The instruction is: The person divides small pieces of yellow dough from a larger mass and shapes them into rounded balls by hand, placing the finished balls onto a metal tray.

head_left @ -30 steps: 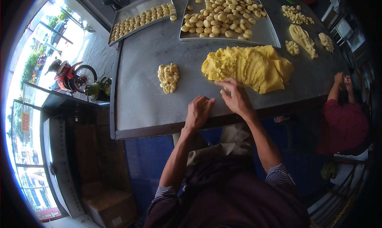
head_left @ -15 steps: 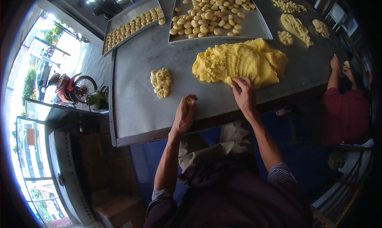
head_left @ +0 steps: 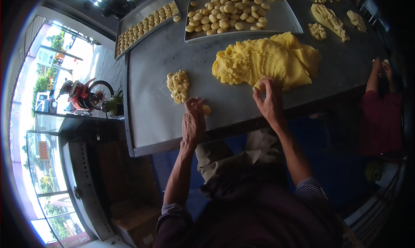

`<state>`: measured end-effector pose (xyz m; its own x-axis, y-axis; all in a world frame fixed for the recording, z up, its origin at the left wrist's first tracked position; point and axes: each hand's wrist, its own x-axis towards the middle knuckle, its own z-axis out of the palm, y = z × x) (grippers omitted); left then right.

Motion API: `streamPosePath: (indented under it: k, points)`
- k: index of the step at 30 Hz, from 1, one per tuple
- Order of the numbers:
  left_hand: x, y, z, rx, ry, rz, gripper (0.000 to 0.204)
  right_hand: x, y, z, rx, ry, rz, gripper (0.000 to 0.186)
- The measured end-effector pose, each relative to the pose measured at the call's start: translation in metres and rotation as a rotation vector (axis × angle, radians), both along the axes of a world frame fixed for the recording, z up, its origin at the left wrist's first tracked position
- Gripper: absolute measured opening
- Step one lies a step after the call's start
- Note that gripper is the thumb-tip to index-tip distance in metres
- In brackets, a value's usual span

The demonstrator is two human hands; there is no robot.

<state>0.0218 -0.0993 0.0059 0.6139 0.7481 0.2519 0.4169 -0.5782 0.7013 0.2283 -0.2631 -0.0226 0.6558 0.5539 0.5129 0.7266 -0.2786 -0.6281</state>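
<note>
From my head camera, my right hand [head_left: 270,101] digs its curled fingers into the near edge of the big yellow dough heap [head_left: 263,59] on the grey table [head_left: 151,101], pinching a bit off, because that edge is closest to me; my left hand [head_left: 193,120] presses its fingers together beside a small dough ball [head_left: 206,110]. The ball sits close to the little pile of dough pieces [head_left: 178,85], so they stay together; the tray of dough balls [head_left: 285,20] waits behind the heap.
</note>
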Motion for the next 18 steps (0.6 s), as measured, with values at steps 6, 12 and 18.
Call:
streamPosePath:
  k: [6, 12, 18]
  points:
    - [0.048, 0.043, 0.004, 0.236, 0.275, 0.096, 0.032, 0.007, -0.003, -0.002, -0.043, -0.017, 0.06, 0.041]
    - [0.027, 0.041, -0.025, 0.275, 0.189, 0.04, 0.029, 0.007, -0.001, 0.001, -0.105, -0.195, 0.044, 0.045]
    - [-0.012, 0.0, 0.046, -0.107, 0.486, -0.448, 0.038, 0.004, -0.008, -0.014, -0.233, -0.112, 0.027, 0.05]
